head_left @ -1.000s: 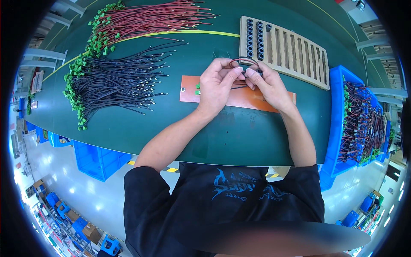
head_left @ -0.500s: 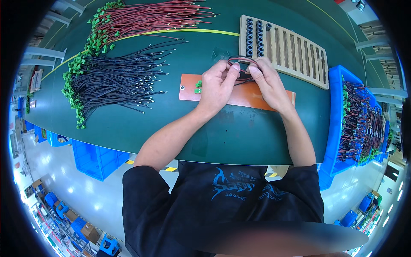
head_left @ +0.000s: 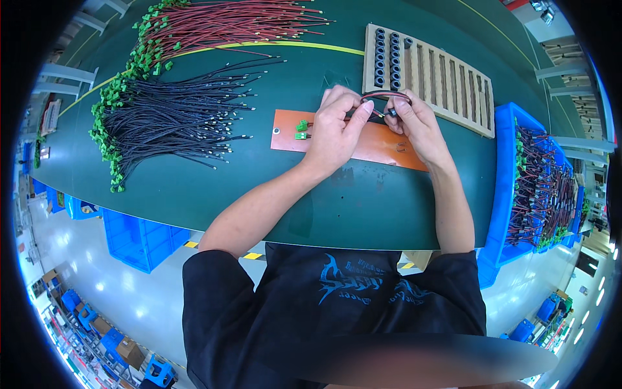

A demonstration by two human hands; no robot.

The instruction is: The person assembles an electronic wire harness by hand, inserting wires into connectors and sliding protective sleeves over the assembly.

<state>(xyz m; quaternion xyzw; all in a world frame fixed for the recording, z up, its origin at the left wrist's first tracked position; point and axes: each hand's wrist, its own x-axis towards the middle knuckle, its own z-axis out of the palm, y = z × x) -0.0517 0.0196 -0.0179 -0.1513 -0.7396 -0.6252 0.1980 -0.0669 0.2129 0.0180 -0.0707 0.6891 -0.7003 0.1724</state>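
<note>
My left hand [head_left: 339, 122] is closed, thumb against fingers, around red and black wires [head_left: 383, 93] that bend in a loop between my two hands. My right hand [head_left: 420, 124] pinches the loop's other side, with a small black ring [head_left: 391, 112] at its fingertips. From under my left hand, two green connectors [head_left: 301, 136] stick out over the left part of an orange board [head_left: 369, 148]. Both hands are just above that board. My fingers hide part of the wires, and how they run through the ring cannot be made out.
Black wires [head_left: 175, 120] with green connectors lie spread at left, red wires [head_left: 240, 23] behind them. A slotted wooden tray [head_left: 447, 81] holding several black rings [head_left: 394, 61] stands at back right. A blue bin [head_left: 505, 175] of wired pieces is at right.
My right hand has turned and shifted slightly right, and the black ring now shows at its fingertips. The wire loop has flattened and moved right. My left hand stays nearly in place.
</note>
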